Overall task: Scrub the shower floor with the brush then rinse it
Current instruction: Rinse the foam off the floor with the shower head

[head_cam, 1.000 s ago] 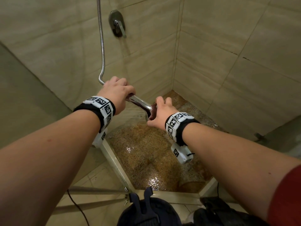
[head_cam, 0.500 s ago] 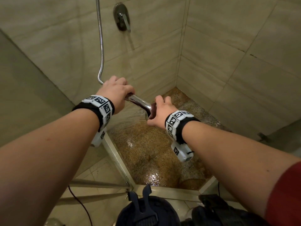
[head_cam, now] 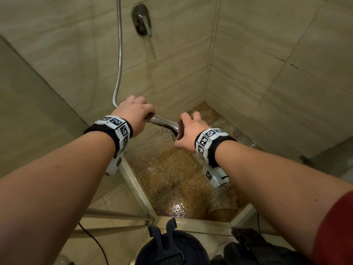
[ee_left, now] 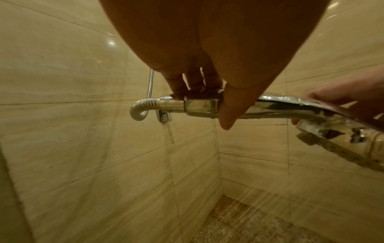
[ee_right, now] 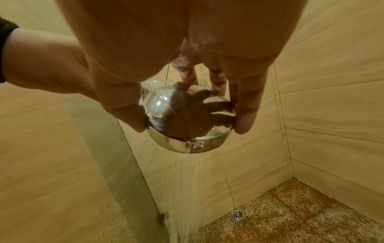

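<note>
While water runs, rinse step underway, judging by spray and wet floor; no brush visible in any view. Left hand (head_cam: 133, 113), mid-frame in head view, fingers curled tight round chrome handle of the handheld shower head (head_cam: 168, 125), just past where the metal hose (head_cam: 119, 54) joins, hose looping up the upper centre of frame. Right hand (head_cam: 188, 131), just right of centre, thumb and fingers (ee_right: 242, 105) clamped on opposite sides of the round head (ee_right: 187, 121), steering it. Both hands closed on the fixture, none free. Spray (ee_right: 187, 180) falling down and toward lower left of right wrist view, landing near the glass door frame (head_cam: 133, 180). Speckled brown shower floor (head_cam: 181, 178) fills lower centre of head view, wet and shiny; drain (ee_right: 238, 215) at far corner by the wall, lower right of right wrist view. Wall tap (head_cam: 142, 20) at top centre, thin stream running down the tile below it.

To do well, probably: start at the edge farthest from the drain, sweep slow overlapping passes twd the drain so suds and grit get pushed in, not spread. Keep head tilted low, away from the door gap, to avoid splash onto the outer tiles (head_cam: 107, 205) and the cable (head_cam: 95, 243) at lower left. Steady w/ left, aim w/ right. Check corners & threshold last.
</note>
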{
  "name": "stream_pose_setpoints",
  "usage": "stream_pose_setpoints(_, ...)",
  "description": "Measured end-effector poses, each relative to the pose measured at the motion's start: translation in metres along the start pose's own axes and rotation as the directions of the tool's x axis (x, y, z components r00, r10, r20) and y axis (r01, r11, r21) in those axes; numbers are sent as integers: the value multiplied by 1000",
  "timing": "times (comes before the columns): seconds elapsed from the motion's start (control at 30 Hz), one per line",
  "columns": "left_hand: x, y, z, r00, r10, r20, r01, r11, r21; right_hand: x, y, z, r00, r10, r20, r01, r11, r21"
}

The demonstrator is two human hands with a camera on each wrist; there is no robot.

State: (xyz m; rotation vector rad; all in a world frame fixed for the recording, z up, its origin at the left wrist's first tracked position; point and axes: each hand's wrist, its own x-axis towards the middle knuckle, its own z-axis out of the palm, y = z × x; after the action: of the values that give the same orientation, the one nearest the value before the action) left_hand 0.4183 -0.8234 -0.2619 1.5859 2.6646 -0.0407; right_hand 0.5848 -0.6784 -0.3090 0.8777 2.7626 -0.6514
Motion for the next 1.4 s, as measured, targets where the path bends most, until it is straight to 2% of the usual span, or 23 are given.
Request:
stream_pose_setpoints(0.5, 5, 16, 8, 986, -17, 164, 29, 997, -71, 1, 18, -22, 998, 21, 54, -16, 995, -102)
stream_pose_setpoints(0.67, 9, 24, 8, 982, -18, 189, 34, 996, -78, 1, 23, -42, 1000, 14, 25, -10, 988, -156)
stream_pose_setpoints(0.83, 12, 29, 7, 988, -36, 149, 54, 991, -119, -1, 22, -57, 997, -31, -74, 14, 976, -218)
stream_pose_setpoints(1.17, 14, 28, 8, 1000, -28, 2, 27, 988, -151, -6, 13, -72, 960, -152, -237, 60, 933, -355)
stream_pose_setpoints(1.4, 13, 18, 1, 998, -51, -26, 47, 988, -145, -5, 5, -67, 977, -90, -195, 37, 965, -260)
